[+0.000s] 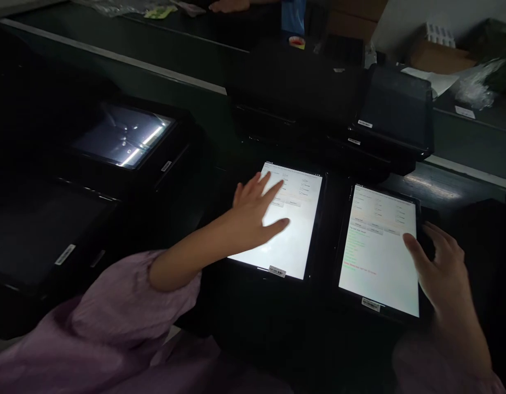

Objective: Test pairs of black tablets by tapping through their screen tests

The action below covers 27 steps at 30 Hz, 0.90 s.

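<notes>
Two lit tablets stand side by side in front of me, each showing a white page with checkboxes and grey buttons. Over the left tablet my left hand is spread, fingers apart and holding nothing; whether a fingertip touches the glass I cannot tell. The right tablet also shows lines of green and red text. My right hand is at its right edge, the thumb over the screen and the fingers curled round the side. Both tablets carry a barcode label at the lower edge.
At left, a tablet with a glossy, reflecting screen lies on a dark stack, near another dark tablet. Further dark tablets are stacked behind. Clear plastic and a tape roll lie farther back. Another person's hand shows at the top.
</notes>
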### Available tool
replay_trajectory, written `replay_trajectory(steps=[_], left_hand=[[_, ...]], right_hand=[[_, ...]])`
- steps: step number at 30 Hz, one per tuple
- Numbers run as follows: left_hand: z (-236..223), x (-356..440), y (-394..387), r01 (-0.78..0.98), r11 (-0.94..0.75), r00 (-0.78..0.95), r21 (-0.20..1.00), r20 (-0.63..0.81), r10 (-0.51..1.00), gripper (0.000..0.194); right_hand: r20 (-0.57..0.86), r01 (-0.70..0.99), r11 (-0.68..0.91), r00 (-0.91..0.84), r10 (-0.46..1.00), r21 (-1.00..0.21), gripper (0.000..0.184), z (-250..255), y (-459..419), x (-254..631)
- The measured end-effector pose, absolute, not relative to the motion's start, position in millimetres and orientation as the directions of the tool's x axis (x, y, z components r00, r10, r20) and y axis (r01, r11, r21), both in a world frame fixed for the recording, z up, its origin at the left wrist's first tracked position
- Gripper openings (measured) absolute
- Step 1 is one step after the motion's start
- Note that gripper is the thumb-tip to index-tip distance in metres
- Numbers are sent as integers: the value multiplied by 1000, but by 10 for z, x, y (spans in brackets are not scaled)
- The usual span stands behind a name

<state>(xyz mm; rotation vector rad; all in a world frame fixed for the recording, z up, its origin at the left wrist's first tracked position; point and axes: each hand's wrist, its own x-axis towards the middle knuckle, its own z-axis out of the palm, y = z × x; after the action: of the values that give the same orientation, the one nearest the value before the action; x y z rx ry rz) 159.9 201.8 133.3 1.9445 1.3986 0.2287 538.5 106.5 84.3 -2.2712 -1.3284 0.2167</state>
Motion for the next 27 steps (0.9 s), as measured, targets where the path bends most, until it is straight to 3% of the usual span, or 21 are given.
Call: replay_trajectory(steps=[3,8,13,18,27], left_hand=[[1346,2032,2285,811,-329,510,484,-308,803,96],[1288,2558,2624,817,-484,547,314,-157,822,83],[1262,2680,2726,835,-474,514,279,-85,854,71],[1277,2724,2756,852,-473,493,224,-40,869,45],[1266,2749,2732,838,-483,492,253,29,870,32]], right_hand=[[139,761,-386,522,841,-522,119,750,1212,5356],[185,749,-346,524,832,-565,104,687,1173,5340],[222,740,-348,551,805,-576,99,702,1134,5304],[228,743,-354,555,800,-567,97,716,1133,5284],[283,740,-350,580,764,-574,89,745,1113,5255]])
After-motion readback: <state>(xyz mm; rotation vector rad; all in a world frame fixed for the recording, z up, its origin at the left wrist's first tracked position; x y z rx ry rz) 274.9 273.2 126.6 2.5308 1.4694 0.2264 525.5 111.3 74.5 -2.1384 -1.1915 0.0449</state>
